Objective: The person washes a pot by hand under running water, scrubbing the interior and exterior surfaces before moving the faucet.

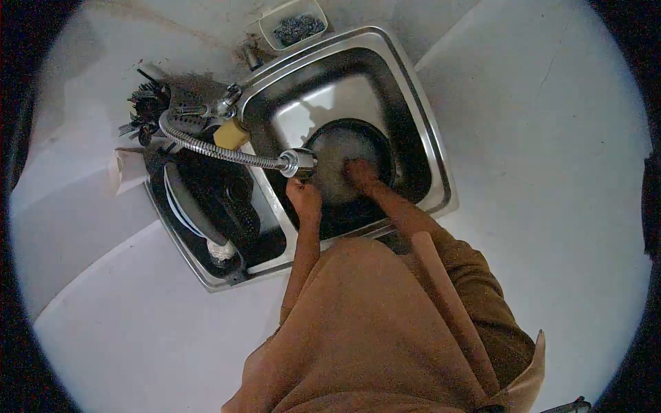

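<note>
A round dark pan [385, 148] with cloudy water in it lies in the steel sink basin [330, 100]. My right hand [360, 173] reaches into the pan from the right; its fingers are blurred, and anything under them is hidden. My left hand [303, 195] is closed at the pan's left side, just below the faucet head [299, 163]. What it grips there is too small to make out. A flexible metal hose [213, 150] leads from the tap to the faucet head above the basin's left edge.
A yellow sponge [231, 135] sits by the tap. Plates and a dark pan [189, 199] stand in the left basin. Cutlery [146, 107] is bunched at the upper left. A plastic tub [294, 26] with scouring material is behind the sink.
</note>
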Motion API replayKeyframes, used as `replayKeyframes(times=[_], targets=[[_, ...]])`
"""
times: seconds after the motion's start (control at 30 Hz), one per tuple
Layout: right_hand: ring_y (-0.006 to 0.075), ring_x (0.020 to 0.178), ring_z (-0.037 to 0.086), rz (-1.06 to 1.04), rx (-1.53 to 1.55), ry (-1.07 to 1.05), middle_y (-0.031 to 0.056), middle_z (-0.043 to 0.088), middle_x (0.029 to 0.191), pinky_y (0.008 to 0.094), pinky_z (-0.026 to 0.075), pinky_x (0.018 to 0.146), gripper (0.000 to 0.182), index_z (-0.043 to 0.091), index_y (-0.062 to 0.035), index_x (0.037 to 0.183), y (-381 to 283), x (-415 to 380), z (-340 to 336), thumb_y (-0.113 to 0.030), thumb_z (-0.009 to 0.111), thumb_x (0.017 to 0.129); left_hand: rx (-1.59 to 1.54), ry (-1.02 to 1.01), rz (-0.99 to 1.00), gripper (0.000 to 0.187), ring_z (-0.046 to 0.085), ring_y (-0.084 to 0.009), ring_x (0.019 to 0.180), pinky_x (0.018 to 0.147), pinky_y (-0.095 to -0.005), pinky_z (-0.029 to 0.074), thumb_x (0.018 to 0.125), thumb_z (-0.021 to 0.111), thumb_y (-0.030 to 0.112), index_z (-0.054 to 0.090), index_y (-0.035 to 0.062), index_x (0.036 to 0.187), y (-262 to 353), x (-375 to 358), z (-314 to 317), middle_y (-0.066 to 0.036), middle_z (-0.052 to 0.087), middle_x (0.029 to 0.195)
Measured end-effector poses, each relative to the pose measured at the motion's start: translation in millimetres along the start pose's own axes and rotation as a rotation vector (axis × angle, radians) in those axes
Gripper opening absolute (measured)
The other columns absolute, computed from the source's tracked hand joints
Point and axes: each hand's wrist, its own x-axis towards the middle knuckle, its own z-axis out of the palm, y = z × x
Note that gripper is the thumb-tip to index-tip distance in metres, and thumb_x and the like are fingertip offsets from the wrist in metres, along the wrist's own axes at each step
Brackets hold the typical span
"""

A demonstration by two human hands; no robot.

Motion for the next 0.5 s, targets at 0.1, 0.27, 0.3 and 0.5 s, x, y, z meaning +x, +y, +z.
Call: replayKeyframes(times=[0.1, 0.27, 0.3, 0.5], targets=[[0.0374, 0.104, 0.055, 0.229, 0.04, -0.356, 0.0213, 0.058, 0.109, 0.0513, 0.043, 0.089, 0.039, 0.053, -0.006, 0.118, -31.0, 18.4, -106.0, -0.024, 0.056, 0.083, 0.13, 0.066, 0.144, 0.013, 0.045, -0.0235, 0.06, 0.058, -0.0374, 0.04, 0.061, 0.051, 0.004, 0.042, -0.0042, 0.066, -22.2, 2.6, -3.2, -0.012, 0.045, 0.063], [0.0367, 0.122, 0.043, -0.02, 0.265, 0.259, 0.0233, 0.037, 0.136, 0.0503, 0.041, 0.094, 0.068, 0.031, -0.0093, 0.138, -24.0, 11.2, -79.9, -0.023, 0.063, 0.08, 0.043, -0.071, 0.13, 0.012, 0.043, -0.0221, 0.059, 0.058, -0.0357, 0.039, 0.061, 0.05, 0.004, 0.047, -0.0051, 0.068, 11.5, -1.5, -1.7, -0.011, 0.046, 0.063], [0.0367, 0.122, 0.043, -0.019, 0.265, 0.259, 0.0233, 0.037, 0.136, 0.0503, 0.041, 0.094, 0.068, 0.031, -0.0093, 0.138, -33.8, 3.7, -95.1, -0.023, 0.063, 0.08, 0.043, -0.071, 0.13, 0.012, 0.043, -0.0221, 0.059, 0.058, -0.0357, 0.039, 0.061, 0.05, 0.004, 0.047, -0.0051, 0.068, 3.9, -0.2, -0.5, -0.011, 0.046, 0.063], [0.0373, 0.121, 0.043, 0.172, 0.17, -0.318, 0.0255, 0.038, 0.134, 0.0455, 0.042, 0.096, 0.07, 0.03, -0.0076, 0.139, -47.4, -24.0, -100.4, -0.007, 0.062, 0.077, 0.034, -0.017, 0.101, 0.01, 0.042, -0.0212, 0.06, 0.058, -0.0356, 0.038, 0.06, 0.047, 0.0, 0.047, -0.0045, 0.069, -10.0, 0.6, 1.0, -0.011, 0.046, 0.064]])
